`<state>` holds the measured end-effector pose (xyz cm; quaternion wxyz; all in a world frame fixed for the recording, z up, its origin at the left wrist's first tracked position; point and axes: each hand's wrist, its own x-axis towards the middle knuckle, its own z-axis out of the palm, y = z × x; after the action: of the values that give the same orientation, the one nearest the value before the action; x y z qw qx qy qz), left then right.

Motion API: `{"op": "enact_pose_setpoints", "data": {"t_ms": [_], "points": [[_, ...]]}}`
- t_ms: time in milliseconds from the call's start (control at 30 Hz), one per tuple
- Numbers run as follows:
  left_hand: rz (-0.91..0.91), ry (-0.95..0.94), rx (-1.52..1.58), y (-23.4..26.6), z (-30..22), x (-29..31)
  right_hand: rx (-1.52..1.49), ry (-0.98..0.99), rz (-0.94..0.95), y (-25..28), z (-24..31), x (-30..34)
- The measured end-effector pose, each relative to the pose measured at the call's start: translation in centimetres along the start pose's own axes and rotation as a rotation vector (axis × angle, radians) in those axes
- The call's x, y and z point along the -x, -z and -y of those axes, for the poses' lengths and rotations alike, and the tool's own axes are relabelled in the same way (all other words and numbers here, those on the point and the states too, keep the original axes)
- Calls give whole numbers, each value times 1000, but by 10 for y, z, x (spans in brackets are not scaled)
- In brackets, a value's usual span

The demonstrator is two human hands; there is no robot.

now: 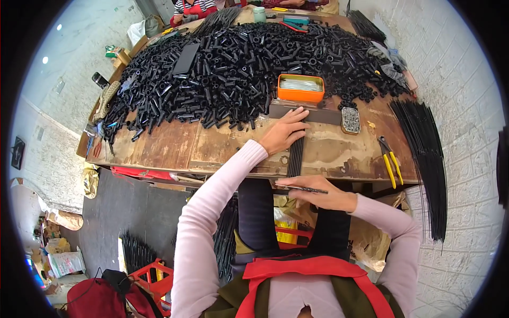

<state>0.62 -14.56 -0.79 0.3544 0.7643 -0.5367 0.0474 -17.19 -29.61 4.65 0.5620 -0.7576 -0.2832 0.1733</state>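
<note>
My left hand (pixel 283 132) lies palm down on a row of thin black rods (pixel 295 159), its fingers stretched out toward a dark flat block (pixel 324 115). The rods lie side by side, running from the block to the table's near edge. At that edge my right hand (pixel 331 195) is closed around a slim dark tool (pixel 306 188). Its narrow end points left, close to the rods' near ends; I cannot make out its kind. An orange box (pixel 300 95) of thin pale pieces stands just behind the block.
A large heap of short black tubes (pixel 228 69) covers the wooden table's far half. Right of the block sits a small tin (pixel 350 120) of tiny metal parts. Yellow-handled pliers (pixel 391 161) lie near long black rods (pixel 424 159) overhanging the right edge. Another person's hand (pixel 178 19) shows far left.
</note>
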Motion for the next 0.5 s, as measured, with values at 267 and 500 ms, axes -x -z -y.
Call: {"op": "enact_pose_setpoints", "data": {"t_ms": [267, 500], "points": [[-99, 509, 799, -1, -9, -3, 81, 186, -135, 76, 122, -30], [114, 328, 1209, 24, -203, 34, -12, 130, -232, 132, 192, -27]]}}
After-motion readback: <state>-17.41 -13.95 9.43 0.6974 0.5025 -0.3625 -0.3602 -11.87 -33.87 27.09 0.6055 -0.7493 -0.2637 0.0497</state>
